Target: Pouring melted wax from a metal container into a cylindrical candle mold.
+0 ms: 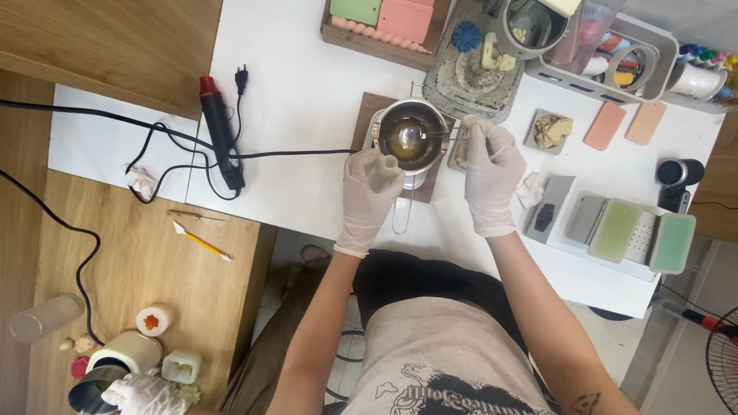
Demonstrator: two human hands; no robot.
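White bench [307, 84] fills the middle of the view, and on it a small metal pot [411, 138] of amber liquid sits on a dark board just ahead of both gloved hands. Left hand [369, 192] is clenched around a pale, short cylinder [387, 170], held upright at the pot's near-left rim. Right hand [488, 173] is right of the pot, its fingers [475, 137] pinching a thin stirring tool [442, 135] that reaches leftward into the liquid, its long axis lying across the pot from right to left.

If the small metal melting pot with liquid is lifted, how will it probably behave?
The metal melting pot looks rigid. Its amber liquid would probably slosh or spill if tilted. It sits raised on a stand, and the long wire handle sticks out, so a bump may tip it.
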